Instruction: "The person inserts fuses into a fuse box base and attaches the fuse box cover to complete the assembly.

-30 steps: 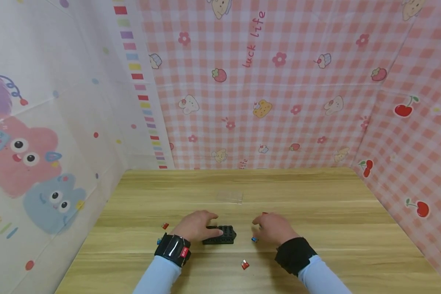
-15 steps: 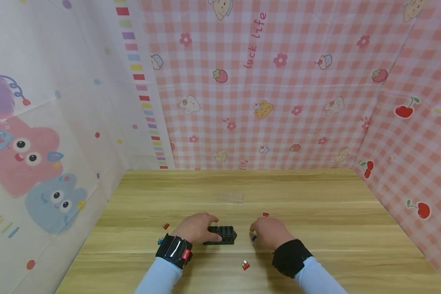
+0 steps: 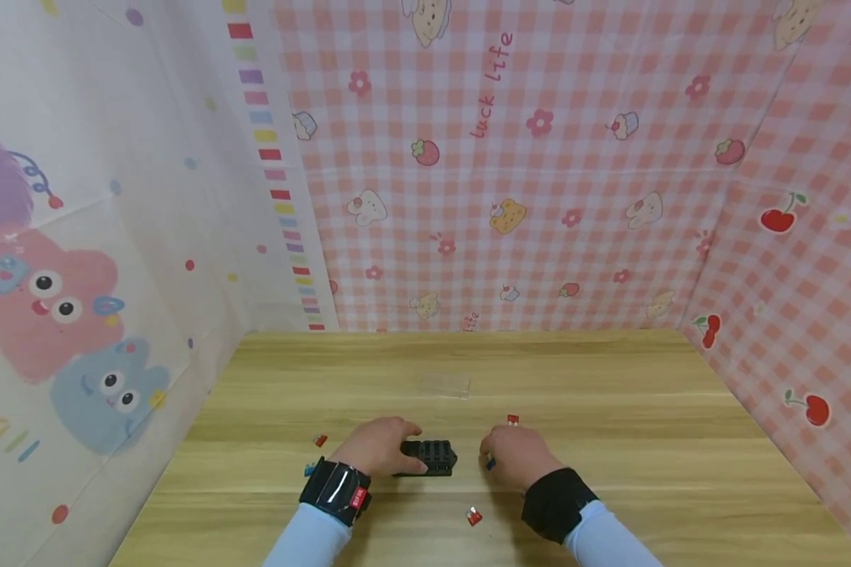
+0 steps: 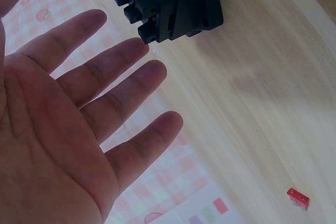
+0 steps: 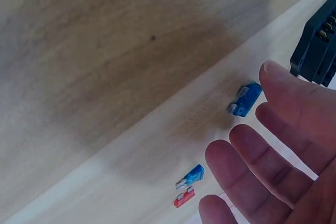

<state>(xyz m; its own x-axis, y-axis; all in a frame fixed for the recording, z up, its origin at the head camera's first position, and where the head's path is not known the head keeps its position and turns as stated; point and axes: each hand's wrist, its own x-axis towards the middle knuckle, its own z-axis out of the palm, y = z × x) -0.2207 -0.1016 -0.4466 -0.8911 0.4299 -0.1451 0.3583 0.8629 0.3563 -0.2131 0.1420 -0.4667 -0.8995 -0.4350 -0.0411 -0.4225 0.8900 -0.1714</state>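
A black fuse box (image 3: 436,455) with rows of slots lies on the wooden table. My left hand (image 3: 377,447) rests at its left end, thumb over the near side and index finger beyond the far edge. In the left wrist view the left hand's fingers (image 4: 126,106) are spread and fairly straight, close by the fuse box (image 4: 181,3). To the right of the box, my right hand (image 3: 521,455) pinches a blue blade fuse (image 5: 247,99) between thumb and index fingertips, its prongs pointing away. The other right fingers (image 5: 226,163) are loosely bent.
A red fuse (image 3: 513,420) lies beyond the right hand, and another red fuse (image 3: 473,516) nearer the front. Left of the left hand are a red fuse (image 3: 320,440) and a blue fuse (image 3: 310,470). A clear plastic cover (image 3: 445,385) lies behind the fuse box.
My right hand has moved slightly left and closed in on the blue fuse, which now sits tilted at its fingertips. A red fuse behind that hand shows more. The left hand stays at the box.
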